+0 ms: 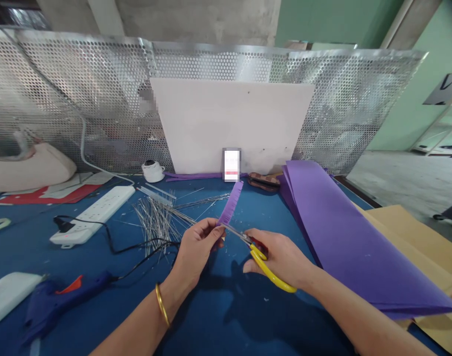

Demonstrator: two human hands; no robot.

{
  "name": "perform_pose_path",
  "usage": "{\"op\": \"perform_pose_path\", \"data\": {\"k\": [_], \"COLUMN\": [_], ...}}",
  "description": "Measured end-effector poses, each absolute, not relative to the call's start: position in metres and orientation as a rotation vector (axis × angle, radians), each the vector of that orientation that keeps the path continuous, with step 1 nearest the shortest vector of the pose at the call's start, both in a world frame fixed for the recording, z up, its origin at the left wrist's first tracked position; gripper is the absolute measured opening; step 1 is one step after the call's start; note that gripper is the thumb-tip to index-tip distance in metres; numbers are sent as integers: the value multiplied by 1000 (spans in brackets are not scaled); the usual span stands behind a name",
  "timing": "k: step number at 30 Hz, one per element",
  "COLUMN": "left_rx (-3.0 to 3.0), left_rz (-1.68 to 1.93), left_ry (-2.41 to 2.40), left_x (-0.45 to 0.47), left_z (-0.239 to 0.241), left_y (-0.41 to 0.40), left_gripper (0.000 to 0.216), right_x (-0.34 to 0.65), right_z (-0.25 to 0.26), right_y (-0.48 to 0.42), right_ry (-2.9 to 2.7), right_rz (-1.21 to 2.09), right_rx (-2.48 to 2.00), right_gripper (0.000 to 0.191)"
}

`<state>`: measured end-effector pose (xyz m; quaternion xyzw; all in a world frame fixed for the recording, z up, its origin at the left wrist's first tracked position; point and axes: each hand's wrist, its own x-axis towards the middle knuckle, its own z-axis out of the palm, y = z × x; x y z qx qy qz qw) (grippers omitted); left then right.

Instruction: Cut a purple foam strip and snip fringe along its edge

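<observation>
Between thumb and fingers, my left hand (198,247) pinches the near end of a narrow purple paper strip (231,202), which slants up and away. Small cuts show along one edge of the strip. Wrapped round a pair of scissors (272,272) with yellow handles is my right hand (281,252). The scissor blades point left and meet the strip close by my left fingertips. How far the blades are apart I cannot tell.
Thin metal wires (155,222) lie in a pile left of my hands. Farther left are a white power strip (96,212) and a blue glue gun (62,301). Large purple sheets (333,237) cover the right side. A lit phone (231,164) leans on a white board (233,123).
</observation>
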<state>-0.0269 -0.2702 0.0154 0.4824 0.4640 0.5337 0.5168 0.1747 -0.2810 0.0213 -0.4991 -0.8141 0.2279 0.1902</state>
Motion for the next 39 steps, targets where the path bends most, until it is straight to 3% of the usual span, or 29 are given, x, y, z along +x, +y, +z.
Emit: {"op": "perform_pose_path", "data": {"k": [39], "left_rx": [1101], "left_rz": [1254], "left_ry": [1079], "left_x": [-31], "left_z": [13], "left_y": [-268], "left_gripper": [15], "right_x": [176], "right_z": [16], "right_y": [-279], "right_ry": [-2315], "right_rz": [524], "right_rx": [-1328], "right_gripper": [30]}}
